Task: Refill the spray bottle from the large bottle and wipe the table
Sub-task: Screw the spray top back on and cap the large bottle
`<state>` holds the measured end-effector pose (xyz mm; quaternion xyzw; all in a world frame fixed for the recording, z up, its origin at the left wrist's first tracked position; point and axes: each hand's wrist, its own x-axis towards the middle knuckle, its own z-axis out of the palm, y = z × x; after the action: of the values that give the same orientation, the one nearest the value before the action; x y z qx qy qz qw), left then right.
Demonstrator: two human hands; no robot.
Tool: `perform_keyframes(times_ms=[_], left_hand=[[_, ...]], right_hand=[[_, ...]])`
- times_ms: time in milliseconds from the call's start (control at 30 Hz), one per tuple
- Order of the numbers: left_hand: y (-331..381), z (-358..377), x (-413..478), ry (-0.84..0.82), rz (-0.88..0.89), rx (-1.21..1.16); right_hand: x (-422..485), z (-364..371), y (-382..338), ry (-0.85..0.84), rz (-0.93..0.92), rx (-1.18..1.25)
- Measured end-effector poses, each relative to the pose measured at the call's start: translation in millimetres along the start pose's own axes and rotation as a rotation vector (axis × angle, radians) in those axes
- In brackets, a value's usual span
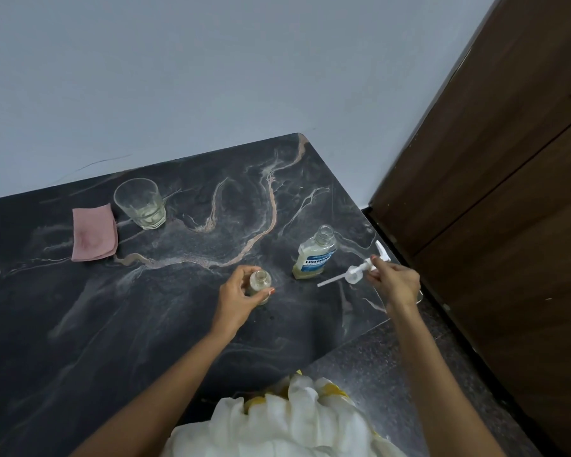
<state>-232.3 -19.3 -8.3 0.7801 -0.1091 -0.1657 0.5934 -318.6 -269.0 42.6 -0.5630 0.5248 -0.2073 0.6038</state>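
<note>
Left hand (pixel 236 293) wraps the small open spray bottle (pixel 260 286), upright just left of the uncapped large bottle (pixel 314 255); right hand (pixel 394 282), right of that bottle, pinches the pump head (pixel 360 270). Likely about to recap: its tube must enter the neck. Pink cloth (pixel 94 233) lies well left.

Table (pixel 145 324) showing black w/ white & tan veins. Cloth (pixel 94 234) at 10 o'clock looking pink. Large bottle (pixel 314 255) at 2 carrying blue label, yellowish liquid. Pump head (pixel 365 267) appearing white.
</note>
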Motion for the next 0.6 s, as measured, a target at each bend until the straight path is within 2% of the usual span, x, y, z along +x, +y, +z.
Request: perform_keyframes(times_ms=[233, 467, 600], left_hand=[[-0.1, -0.9, 0.1, 0.015, 0.012, 0.018], [-2.2, -0.6, 1.5, 0.008, -0.001, 0.009], [-5.0, 0.4, 2.5, 0.004, -0.021, -0.013]], right_hand=[[-56.9, 41.9, -44.6, -0.236, -0.321, 0.045], [-87.1, 77.7, -40.9, -0.267, -0.650, -0.177], [-92.4, 85.7, -27.0, -0.314, -0.780, -0.262]])
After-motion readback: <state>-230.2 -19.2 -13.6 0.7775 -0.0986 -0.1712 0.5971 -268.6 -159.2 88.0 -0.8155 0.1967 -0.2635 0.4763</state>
